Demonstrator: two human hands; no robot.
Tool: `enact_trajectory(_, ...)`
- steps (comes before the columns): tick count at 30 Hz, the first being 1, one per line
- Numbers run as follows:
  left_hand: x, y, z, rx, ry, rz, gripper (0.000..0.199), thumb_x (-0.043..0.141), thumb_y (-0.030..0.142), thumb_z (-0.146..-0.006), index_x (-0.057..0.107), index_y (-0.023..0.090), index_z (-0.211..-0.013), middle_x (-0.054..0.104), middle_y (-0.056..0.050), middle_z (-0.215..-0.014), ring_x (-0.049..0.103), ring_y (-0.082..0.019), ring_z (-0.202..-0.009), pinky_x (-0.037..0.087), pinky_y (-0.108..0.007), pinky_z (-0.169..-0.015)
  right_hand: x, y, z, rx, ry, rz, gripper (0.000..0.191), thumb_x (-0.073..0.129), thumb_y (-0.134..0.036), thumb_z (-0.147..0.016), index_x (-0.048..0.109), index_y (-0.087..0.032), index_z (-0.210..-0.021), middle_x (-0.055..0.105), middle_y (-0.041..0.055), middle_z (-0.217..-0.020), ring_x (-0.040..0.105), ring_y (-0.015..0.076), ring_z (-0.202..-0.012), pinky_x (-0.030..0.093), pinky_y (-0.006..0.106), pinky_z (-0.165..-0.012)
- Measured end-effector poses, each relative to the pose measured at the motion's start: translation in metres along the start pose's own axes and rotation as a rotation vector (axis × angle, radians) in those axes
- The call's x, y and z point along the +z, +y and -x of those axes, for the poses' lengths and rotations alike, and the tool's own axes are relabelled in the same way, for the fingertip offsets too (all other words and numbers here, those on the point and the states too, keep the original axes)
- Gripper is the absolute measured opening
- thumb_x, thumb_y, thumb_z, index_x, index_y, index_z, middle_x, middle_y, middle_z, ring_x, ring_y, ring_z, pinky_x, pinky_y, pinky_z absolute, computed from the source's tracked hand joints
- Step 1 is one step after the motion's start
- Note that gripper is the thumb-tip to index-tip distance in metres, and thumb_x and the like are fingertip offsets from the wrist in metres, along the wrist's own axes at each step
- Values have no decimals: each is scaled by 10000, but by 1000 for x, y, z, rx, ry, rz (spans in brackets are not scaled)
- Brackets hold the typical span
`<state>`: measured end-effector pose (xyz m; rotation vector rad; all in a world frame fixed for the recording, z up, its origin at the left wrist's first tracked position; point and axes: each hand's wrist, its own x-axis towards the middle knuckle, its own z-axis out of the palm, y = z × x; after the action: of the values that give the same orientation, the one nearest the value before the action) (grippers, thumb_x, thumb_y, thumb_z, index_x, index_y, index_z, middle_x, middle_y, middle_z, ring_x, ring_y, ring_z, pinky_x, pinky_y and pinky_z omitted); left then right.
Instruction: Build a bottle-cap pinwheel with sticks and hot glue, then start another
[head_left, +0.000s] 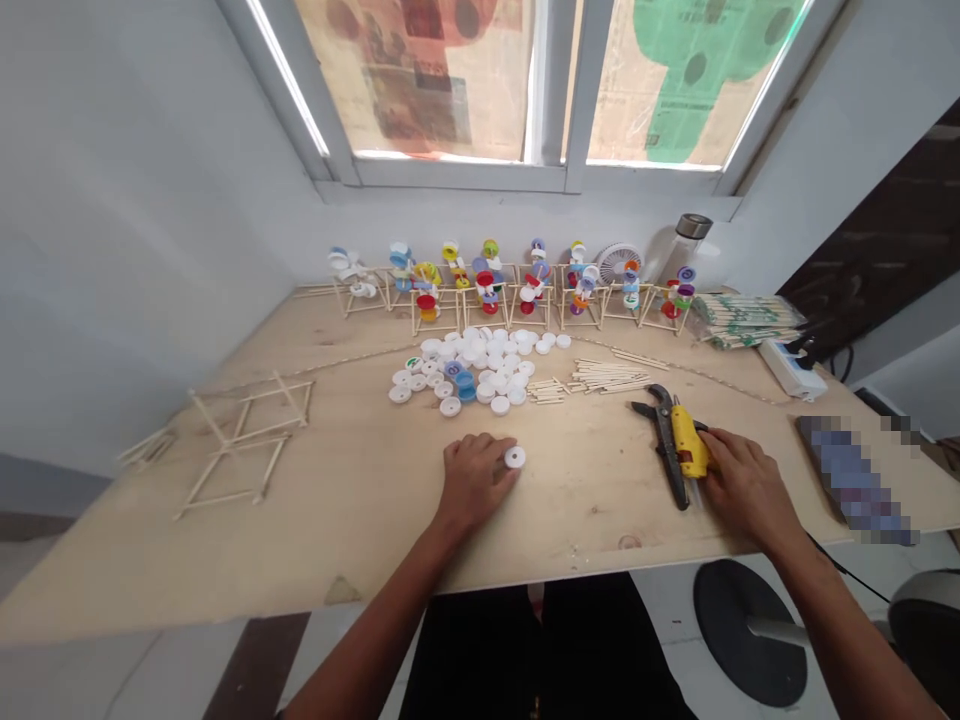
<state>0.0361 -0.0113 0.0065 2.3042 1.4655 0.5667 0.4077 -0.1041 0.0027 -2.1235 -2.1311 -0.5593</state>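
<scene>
Board [322, 530], plywood, carries all the work. Left hand [474, 482] rests on it, fingers curled and touching a white cap [514, 457]; whether they grip the cap or only steady it, cannot tell. Cap sits at the fingertips, mid-board, well apart from the heap of white caps [480, 365], which has a few blue ones mixed in. Right hand [746, 490] lies against a yellow glue gun [688, 442], fingers on its body, closure unclear. Gun lies across black pliers [660, 445]. Loose sticks [604, 375] lie right of the heap. Stick frame [240, 450] lies flat at left, no caps on it. Row of stick stands [561, 300], threaded with coloured caps, lines the far edge. Bundled sticks [742, 322] lie beyond the stands, at far right.
</scene>
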Motion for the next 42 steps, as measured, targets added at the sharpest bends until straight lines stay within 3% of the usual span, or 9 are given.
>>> enact_trajectory(6,5,0,3,-9,68,72,319,647,255,-729,631,219,-1045,661,-49,-952,549,-241,-959,321,-415,-884,-3,3,-8,-27,-12,-5,329,491,-177,-749,565,-146,-1067,609,136,-1147,563,292,-957,444,399,-732)
enact_trajectory(10,9,-2,3,-5,96,99,229,659,259,-728,648,232,-956,660,-37,-941,543,-236,-953,313,-419,-888,-9,1,-9,31,9,-28,318,481,-179,-726,551,-165,-1035,620,130,-1104,575,303,-936,438,417,-724)
enact_trajectory(13,11,-4,2,-5,104,110,204,661,253,-726,651,241,-929,660,-34,-945,539,-235,-953,310,-419,-885,-25,-7,-8,101,45,-158,332,493,-231,-718,532,-166,-1041,613,140,-1082,570,313,-964,448,431,-765)
enact_trajectory(16,12,-6,2,3,109,111,188,654,254,-733,652,247,-921,659,-34,-950,537,-234,-947,307,-418,-882,-51,-31,-7,214,67,-442,354,499,-306,-762,514,-188,-1096,601,121,-1078,579,279,-950,477,399,-763)
enact_trajectory(19,13,-6,2,11,116,112,179,647,259,-743,652,248,-921,659,-32,-950,535,-233,-947,304,-418,-883,-68,-73,-6,324,41,-817,297,534,-360,-813,553,-212,-1070,638,78,-1000,614,243,-879,500,353,-726)
enact_trajectory(23,13,-7,3,13,131,103,272,672,281,-725,636,239,-991,656,-37,-968,532,-236,-962,312,-414,-882,-65,-131,-8,244,-88,-1010,257,542,-387,-840,593,-206,-1014,675,63,-920,644,223,-848,520,301,-688)
enact_trajectory(26,13,-7,3,22,127,87,270,669,294,-728,636,239,-990,653,-39,-961,531,-238,-960,317,-414,-877,-60,-160,-14,215,-200,-1171,252,539,-394,-849,620,-192,-977,677,63,-898,639,217,-848,517,282,-680)
enact_trajectory(33,11,-7,3,25,115,84,186,629,300,-764,643,239,-939,646,-35,-931,528,-234,-935,315,-415,-876,-73,-183,-23,204,-313,-1185,234,519,-386,-859,620,-183,-914,661,52,-862,612,206,-811,480,273,-656)
enact_trajectory(42,10,-8,2,21,112,81,164,615,331,-777,632,230,-905,636,-38,-923,514,-229,-930,308,-409,-879,-61,-189,-20,254,-367,-1121,202,522,-389,-849,569,-192,-865,550,-2,-702,486,141,-626,398,246,-559)
